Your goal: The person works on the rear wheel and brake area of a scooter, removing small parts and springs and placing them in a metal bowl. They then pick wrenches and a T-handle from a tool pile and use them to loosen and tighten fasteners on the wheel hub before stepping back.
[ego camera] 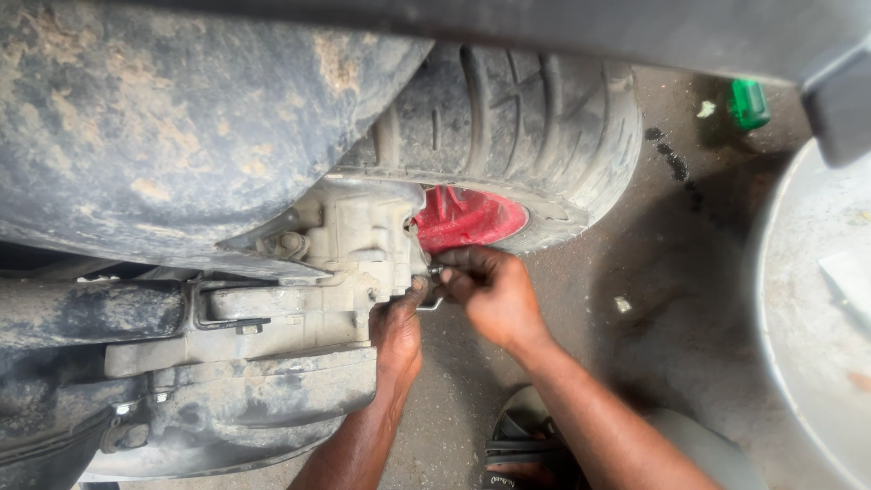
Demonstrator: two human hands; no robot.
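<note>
Both hands meet at the grey metal casing (363,245) below the tyre (535,118): left hand (397,331) presses it, right hand (490,290) pinches a small metal piece (434,289) between them.

Left hand (396,328), right hand (490,292), metal casing (363,240)

Two bare forearms, sleeveless; dark strapped sandal (526,449) below.

Single head-worn view, looking steeply down from close above, facing the underside of a vehicle at the left and top, tyre (535,127) ahead, both hands (490,290) near the frame centre, concrete floor (671,299) filling the right and bottom.
</note>
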